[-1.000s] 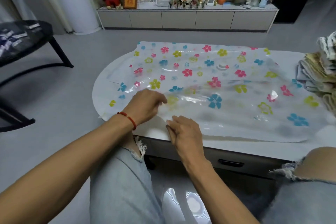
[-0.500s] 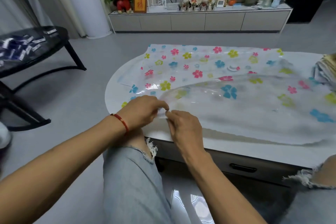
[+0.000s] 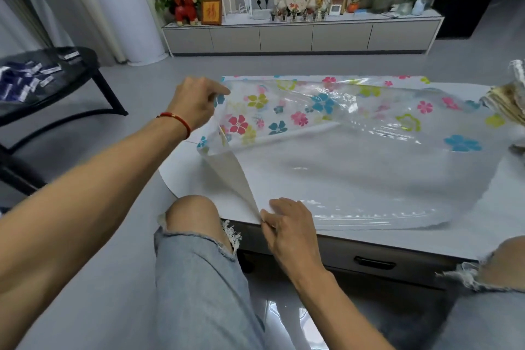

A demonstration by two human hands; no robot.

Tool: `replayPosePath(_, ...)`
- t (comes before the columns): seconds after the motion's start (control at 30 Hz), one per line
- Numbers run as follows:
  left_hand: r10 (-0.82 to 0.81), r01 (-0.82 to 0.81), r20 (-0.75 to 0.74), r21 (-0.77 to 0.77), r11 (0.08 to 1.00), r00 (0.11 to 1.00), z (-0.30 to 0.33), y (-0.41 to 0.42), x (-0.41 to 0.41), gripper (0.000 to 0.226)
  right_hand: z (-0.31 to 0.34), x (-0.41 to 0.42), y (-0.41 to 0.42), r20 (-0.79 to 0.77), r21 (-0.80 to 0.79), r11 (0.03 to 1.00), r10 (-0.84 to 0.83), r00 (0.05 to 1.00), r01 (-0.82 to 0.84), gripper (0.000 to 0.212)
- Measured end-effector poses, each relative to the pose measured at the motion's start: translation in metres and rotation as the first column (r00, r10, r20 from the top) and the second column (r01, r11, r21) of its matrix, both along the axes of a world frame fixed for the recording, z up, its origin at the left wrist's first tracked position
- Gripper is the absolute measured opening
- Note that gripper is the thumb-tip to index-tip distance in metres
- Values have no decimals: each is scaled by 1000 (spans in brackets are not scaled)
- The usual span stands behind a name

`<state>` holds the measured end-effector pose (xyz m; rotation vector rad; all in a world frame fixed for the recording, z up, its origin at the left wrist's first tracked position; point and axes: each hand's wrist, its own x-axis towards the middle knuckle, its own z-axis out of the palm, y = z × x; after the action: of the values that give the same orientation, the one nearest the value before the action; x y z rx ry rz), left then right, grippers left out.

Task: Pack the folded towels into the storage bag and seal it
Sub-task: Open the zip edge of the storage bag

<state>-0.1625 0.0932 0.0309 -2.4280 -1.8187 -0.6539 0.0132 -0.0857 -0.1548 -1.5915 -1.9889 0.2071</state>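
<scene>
The left hand pinches the bag by its upper layer, raised off the white surface. The right hand pinches the lower layer at the near edge. The towels sit stacked at the far right, touching the bag.

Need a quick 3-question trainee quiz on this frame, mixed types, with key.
1. True or false: the stack of folded towels at the right edge of the white table is already inside the clear flower-printed plastic storage bag.
2. Which hand lifts the bag's upper layer? A) left hand B) right hand
3. Fill in: the right hand pinches the bag's lower layer at the table's ____ edge.

Key: 1 false; 2 A; 3 near
</scene>
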Motion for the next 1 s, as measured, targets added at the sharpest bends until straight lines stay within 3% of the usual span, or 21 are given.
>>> replayPosePath(0.07,-32,31,-29,-30,999,999,-3,-5,7,38,4,6,-3,-71,-90,996,22,997,-28,32)
replayPosePath(0.13,-136,126,-115,-91,988,984,-8,-14,19,39,9,24,0,-211,-191,980,-87,974,47,45)
replayPosePath(0.17,-210,191,-175,-118,974,962,-12,-18,25,35,11,38,7,-179,-199,969,-181,967,145,48)
replayPosePath(0.23,-354,324,-287,-149,934,890,-23,-26,46,32,13,77,24,73,-257,891,-367,927,373,59)
replayPosePath(0.3,-461,433,-387,-162,886,799,-35,-33,73,40,13,109,36,288,-413,765,-405,868,494,76)
replayPosePath(0.37,-509,505,-489,-153,849,708,-47,-36,101,51,5,125,44,345,-498,720,-347,872,484,87)
replayPosePath(0.5,-533,527,-576,-198,827,620,-54,-30,137,59,-4,137,59,360,-483,774,-251,898,410,94)
replayPosePath(0.67,-522,452,-495,-263,852,695,-54,-18,146,67,14,149,74,300,-557,787,-107,948,266,88)
replayPosePath(0.8,-489,436,-316,-225,871,813,-52,-14,148,73,53,180,62,129,-565,807,-119,984,172,60)
replayPosePath(0.9,-460,436,-200,-155,887,865,-50,-10,160,79,98,226,40,-99,-318,918,-282,954,238,26)
replayPosePath(1.0,-432,419,-120,-118,900,894,-44,-7,176,85,143,292,25,-146,-18,870,-491,859,494,21)
